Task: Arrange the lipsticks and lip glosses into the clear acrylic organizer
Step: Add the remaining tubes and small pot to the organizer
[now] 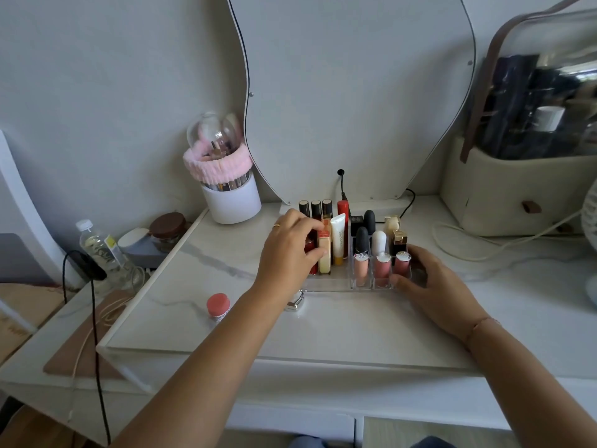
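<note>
The clear acrylic organizer (334,284) stands on the white marble tabletop in front of the mirror, filled with upright lipsticks and glosses. My left hand (289,250) pinches a cream and gold lip tube (324,255) in the organizer's left section, beside a white tube (339,237) and dark-capped glosses (316,210). My right hand (433,282) grips the organizer's right front corner, next to three pink glosses (382,268) in the front row. Black and white bullet lipsticks (361,239) stand behind them. A pink-capped jar (218,304) sits apart on the table at the left.
A white brush holder (232,202) with a pink band stands at the back left. A beige cosmetic case (517,185) fills the back right. Cables (484,242) trail behind the organizer. A water bottle (103,250), a brown-lidded jar (168,229) and a black cord (95,334) lie off the left edge.
</note>
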